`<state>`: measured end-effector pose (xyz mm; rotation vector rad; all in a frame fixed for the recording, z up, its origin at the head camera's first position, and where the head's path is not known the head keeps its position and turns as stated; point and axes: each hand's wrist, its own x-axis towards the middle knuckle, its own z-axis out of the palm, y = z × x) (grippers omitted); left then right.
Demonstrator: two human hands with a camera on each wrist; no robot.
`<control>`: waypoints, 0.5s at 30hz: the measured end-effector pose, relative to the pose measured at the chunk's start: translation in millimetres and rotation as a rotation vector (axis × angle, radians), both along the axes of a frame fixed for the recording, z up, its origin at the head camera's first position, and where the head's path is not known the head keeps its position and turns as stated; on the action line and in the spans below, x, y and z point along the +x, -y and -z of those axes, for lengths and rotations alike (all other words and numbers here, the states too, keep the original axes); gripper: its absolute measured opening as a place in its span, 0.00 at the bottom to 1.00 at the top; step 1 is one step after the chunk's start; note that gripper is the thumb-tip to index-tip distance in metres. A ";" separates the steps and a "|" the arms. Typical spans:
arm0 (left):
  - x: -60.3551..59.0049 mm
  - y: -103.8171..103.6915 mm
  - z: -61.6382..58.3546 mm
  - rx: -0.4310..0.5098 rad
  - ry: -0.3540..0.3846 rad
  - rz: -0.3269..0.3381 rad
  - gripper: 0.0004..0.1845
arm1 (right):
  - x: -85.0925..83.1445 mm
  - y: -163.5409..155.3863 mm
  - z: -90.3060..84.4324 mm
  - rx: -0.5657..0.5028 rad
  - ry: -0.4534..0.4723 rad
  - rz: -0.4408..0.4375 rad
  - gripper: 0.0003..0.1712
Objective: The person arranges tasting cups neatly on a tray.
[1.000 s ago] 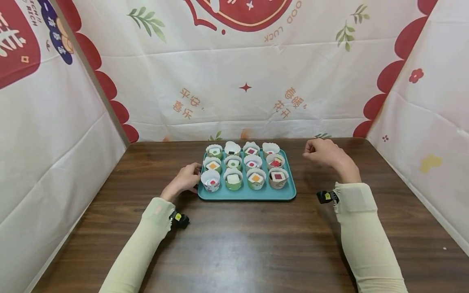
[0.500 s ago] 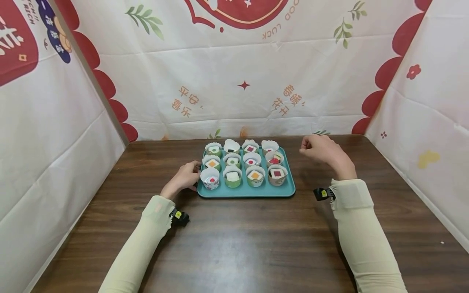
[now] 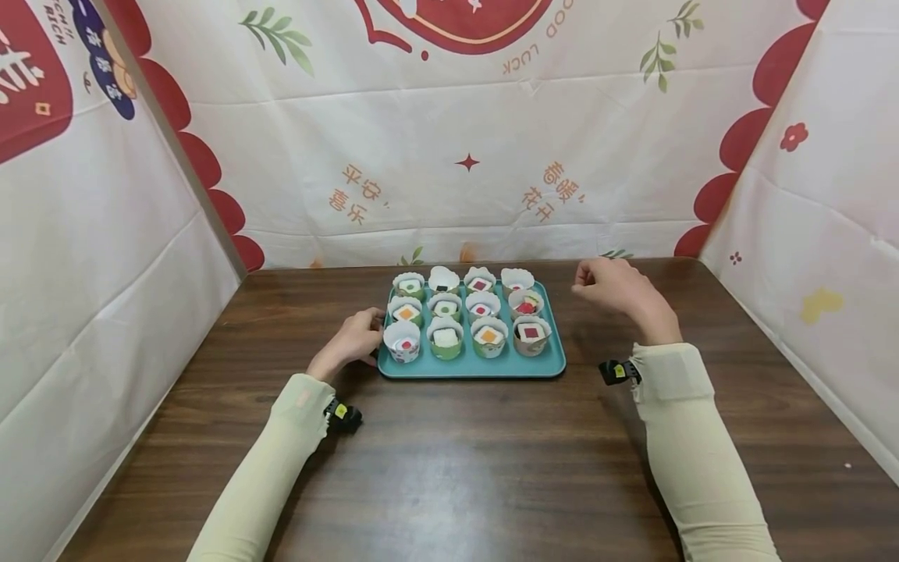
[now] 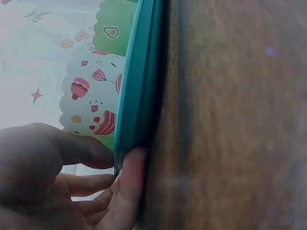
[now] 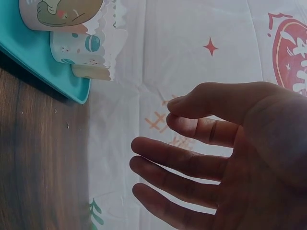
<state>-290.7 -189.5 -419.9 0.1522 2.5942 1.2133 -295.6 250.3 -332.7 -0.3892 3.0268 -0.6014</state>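
Observation:
A teal tray (image 3: 463, 370) lies on the table and bears rows of paper cupcake cups, such as a white one (image 3: 403, 343) at the front left corner and a brown one (image 3: 531, 337) at the front right. My left hand (image 3: 355, 337) is at the tray's left edge. In the left wrist view, its thumb (image 4: 91, 152) and fingers pinch the tray's rim from both sides. To the right of the tray hovers my right hand (image 3: 621, 293), touching nothing. The right wrist view shows its fingers (image 5: 182, 160) loosely bent and spread, holding nothing.
A dark wooden table (image 3: 449, 460) stretches in front of the tray. A white printed cloth (image 3: 435, 140) hangs behind the table, and similar cloth closes off the left and right sides. Each wrist wears a small black camera, such as the left one (image 3: 346, 419).
The whole head view has shifted slightly upward since one second ago. Relative to the table, both hands, the tray and the cups look unmoved.

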 end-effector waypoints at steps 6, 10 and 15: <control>0.9 1.5 1.0 -0.005 -0.002 -0.003 0.29 | 0.9 3.8 0.5 -0.003 0.000 -0.006 0.10; 1.6 2.2 2.8 0.000 -0.001 0.001 0.29 | 1.9 7.5 1.6 -0.005 -0.013 -0.005 0.11; 1.8 3.3 2.4 0.006 0.015 -0.005 0.29 | 1.2 14.3 -0.1 -0.070 -0.044 0.004 0.18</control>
